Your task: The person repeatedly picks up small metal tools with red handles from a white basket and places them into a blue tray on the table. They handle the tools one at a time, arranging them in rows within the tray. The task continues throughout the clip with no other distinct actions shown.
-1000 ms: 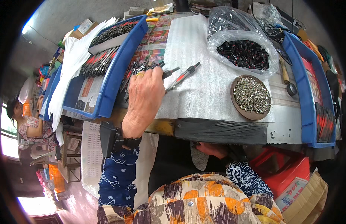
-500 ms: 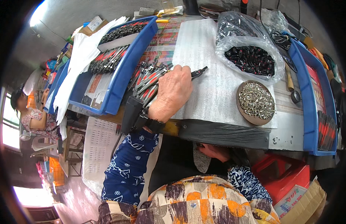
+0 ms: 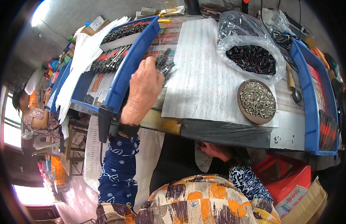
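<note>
My left hand is closed around a bunch of slim black-and-grey tools beside the blue tray on the left. Their dark ends stick out past my fingers; the rest is hidden under the hand. My right hand is low, just below the table's front edge, beside a grey speckled pointed piece. Its fingers lie in shadow, so I cannot make out whether they hold anything. The blue tray has rows of similar tools with red parts.
White foam sheet covers the table's middle. On the right are a clear bag of black parts, a round dish of small metal pins and another blue tray. A red stool stands below. Another person sits far left.
My left hand has moved left, off the foam sheet, and gathered up the tools that lay spread beside the tray. My right hand has barely moved.
</note>
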A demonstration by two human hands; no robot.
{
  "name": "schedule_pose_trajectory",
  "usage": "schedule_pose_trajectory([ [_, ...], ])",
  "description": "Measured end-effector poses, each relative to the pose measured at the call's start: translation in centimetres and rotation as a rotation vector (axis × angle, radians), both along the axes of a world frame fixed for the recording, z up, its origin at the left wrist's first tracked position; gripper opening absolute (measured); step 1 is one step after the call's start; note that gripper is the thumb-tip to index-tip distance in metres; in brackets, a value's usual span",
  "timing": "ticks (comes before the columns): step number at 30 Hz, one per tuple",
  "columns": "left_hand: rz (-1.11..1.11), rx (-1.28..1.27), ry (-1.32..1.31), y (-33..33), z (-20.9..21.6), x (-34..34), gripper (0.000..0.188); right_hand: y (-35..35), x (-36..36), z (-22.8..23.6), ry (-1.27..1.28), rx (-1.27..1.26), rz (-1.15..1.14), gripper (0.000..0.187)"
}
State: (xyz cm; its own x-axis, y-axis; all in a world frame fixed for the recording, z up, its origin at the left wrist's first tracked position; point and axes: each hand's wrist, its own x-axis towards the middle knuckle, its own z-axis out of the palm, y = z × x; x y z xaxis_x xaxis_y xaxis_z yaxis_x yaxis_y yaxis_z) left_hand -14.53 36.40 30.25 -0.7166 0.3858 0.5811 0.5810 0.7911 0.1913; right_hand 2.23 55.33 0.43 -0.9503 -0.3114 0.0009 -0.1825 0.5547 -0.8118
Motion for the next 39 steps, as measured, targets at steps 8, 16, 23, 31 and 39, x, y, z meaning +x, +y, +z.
schedule_pose_trajectory([
  [8,0.079,-0.167,-0.179,-2.3,-0.2,0.9,0.030,0.2,-0.3,1.2,0.066,0.427,0.142,0.046],
  [16,0.102,-0.236,-0.167,-2.6,-0.6,1.2,0.039,-0.1,1.0,-5.9,0.038,-0.238,0.057,0.040],
  [23,0.126,-0.297,-0.178,-1.9,-0.7,0.4,0.041,-2.5,-2.7,-6.6,-0.373,-1.474,0.406,0.030],
  [31,0.039,-0.203,-0.114,-3.0,-2.4,-1.2,0.038,-0.9,-2.2,2.6,-0.095,-0.076,0.059,0.025],
  [39,0.064,-0.251,-0.116,-3.1,-2.7,-1.7,0.041,-0.9,-2.1,3.7,0.156,0.196,0.009,0.023],
])
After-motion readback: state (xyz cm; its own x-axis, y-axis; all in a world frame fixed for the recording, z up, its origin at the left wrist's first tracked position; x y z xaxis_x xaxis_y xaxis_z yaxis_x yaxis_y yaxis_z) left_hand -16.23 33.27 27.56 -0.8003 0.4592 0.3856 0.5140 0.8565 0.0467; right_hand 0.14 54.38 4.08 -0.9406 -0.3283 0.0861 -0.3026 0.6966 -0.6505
